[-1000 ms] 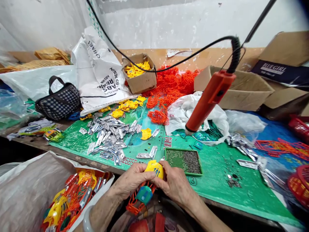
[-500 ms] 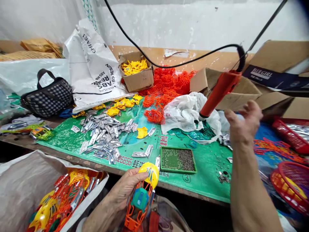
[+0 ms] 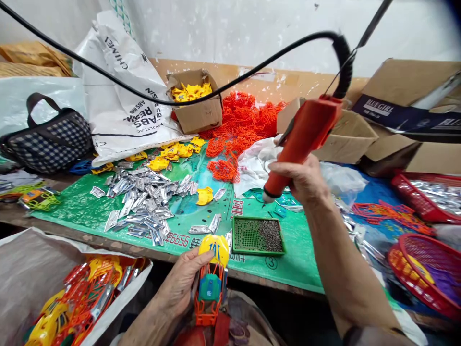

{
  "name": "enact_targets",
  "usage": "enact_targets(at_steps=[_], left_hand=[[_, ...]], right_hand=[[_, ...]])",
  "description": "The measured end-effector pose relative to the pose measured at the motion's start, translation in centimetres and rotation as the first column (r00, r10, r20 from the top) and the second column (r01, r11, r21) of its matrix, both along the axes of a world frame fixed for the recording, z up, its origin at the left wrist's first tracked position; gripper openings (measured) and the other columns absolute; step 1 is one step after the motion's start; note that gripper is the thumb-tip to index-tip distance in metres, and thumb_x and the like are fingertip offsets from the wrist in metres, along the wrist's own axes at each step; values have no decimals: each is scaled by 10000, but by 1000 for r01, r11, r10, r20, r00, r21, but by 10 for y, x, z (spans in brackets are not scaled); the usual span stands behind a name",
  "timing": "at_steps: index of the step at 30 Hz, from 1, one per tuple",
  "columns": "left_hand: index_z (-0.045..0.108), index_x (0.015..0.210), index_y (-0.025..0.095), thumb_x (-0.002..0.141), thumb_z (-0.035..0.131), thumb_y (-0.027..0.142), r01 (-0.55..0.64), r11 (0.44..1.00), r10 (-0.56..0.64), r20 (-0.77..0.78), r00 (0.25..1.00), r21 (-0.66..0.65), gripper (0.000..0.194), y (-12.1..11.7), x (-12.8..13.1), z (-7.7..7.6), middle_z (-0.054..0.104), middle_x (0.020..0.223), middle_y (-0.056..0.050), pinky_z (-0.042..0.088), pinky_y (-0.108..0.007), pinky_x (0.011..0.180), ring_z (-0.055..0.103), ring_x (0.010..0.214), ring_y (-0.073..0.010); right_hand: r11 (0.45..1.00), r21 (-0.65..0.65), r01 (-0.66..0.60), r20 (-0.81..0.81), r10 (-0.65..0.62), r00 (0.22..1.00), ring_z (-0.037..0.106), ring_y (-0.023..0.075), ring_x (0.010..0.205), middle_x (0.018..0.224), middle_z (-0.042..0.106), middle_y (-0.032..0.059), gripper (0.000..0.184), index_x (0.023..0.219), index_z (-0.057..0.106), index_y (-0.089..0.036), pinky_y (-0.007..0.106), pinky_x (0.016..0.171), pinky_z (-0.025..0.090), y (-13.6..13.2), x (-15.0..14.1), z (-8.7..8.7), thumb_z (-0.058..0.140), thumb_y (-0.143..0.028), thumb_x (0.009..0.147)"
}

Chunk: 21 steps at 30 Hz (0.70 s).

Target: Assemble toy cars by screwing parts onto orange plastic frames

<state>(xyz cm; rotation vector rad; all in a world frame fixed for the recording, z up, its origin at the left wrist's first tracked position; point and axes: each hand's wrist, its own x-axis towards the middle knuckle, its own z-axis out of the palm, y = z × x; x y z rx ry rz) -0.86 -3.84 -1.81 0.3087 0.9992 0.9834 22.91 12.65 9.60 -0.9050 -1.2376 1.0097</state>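
Observation:
My left hand (image 3: pixel 182 283) grips a small toy (image 3: pixel 212 278) at the table's near edge: a yellow cap on top, an orange plastic frame and a teal piece inside. My right hand (image 3: pixel 301 180) is closed round the lower end of an orange electric screwdriver (image 3: pixel 302 142) that hangs from a black coiled cord (image 3: pixel 342 57). Its tip points down above the green mat, just past a green tray of tiny screws (image 3: pixel 258 235). Silver foil-like parts (image 3: pixel 144 204) lie in a heap on the mat to the left.
A white sack (image 3: pixel 68 298) of finished toys stands at lower left. Behind are a cardboard box of yellow parts (image 3: pixel 196 103), a heap of orange frames (image 3: pixel 245 120), a white resin bag (image 3: pixel 122 91), a checked handbag (image 3: pixel 46 139) and cardboard boxes (image 3: pixel 406 101). Red baskets (image 3: pixel 425 269) sit at right.
My right hand left the toy, reached up to the right and took hold of the hanging screwdriver, pulling it down toward the mat. The left hand keeps holding the toy.

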Motion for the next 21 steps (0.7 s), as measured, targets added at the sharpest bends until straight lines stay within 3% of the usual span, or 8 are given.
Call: enact_targets(at_steps=[4, 8, 10, 15, 21], left_hand=[[752, 946, 95, 691, 846, 243, -8, 1000, 8, 35, 999, -5, 309, -1, 4, -3, 769, 774, -92, 569, -253, 594, 687, 598, -154], [742, 875, 107, 703, 829, 264, 46, 998, -44, 45, 998, -35, 249, -4, 9, -2, 747, 715, -77, 542, -245, 536, 668, 554, -156], [734, 859, 109, 707, 818, 295, 101, 993, -99, 39, 994, -57, 254, -5, 12, 0, 732, 676, -74, 521, -248, 495, 655, 517, -165], [730, 862, 122, 708, 804, 307, 151, 985, -150, 27, 988, -79, 252, -7, 19, 4, 725, 679, -59, 503, -227, 510, 663, 535, -161], [730, 902, 113, 701, 813, 338, 149, 987, -147, 24, 989, -65, 312, -4, 19, 2, 731, 690, -72, 507, -227, 510, 660, 521, -156]], right_hand=[[995, -98, -30, -14, 29, 999, 575, 141, 669, 782, 677, -2, 233, 735, 662, -193, 323, 639, 477, -33, -26, -25, 800, -202, 548], [990, -140, -32, -117, 16, 993, 544, 129, 552, 623, 638, -45, 367, 866, 663, -194, 306, 572, 447, -43, -33, -45, 805, -192, 528], [991, -136, -15, -135, -4, 991, 532, 130, 522, 601, 620, -53, 399, 907, 653, -189, 307, 552, 435, -44, -33, -50, 797, -199, 535], [993, -97, 71, -59, -76, 995, 540, 140, 547, 625, 595, -19, 177, 686, 613, -176, 334, 577, 452, -45, -33, -60, 754, -229, 595], [990, -100, 103, -64, -109, 992, 537, 138, 557, 657, 607, -24, 202, 759, 645, -176, 328, 577, 447, -46, -34, -67, 749, -227, 594]])
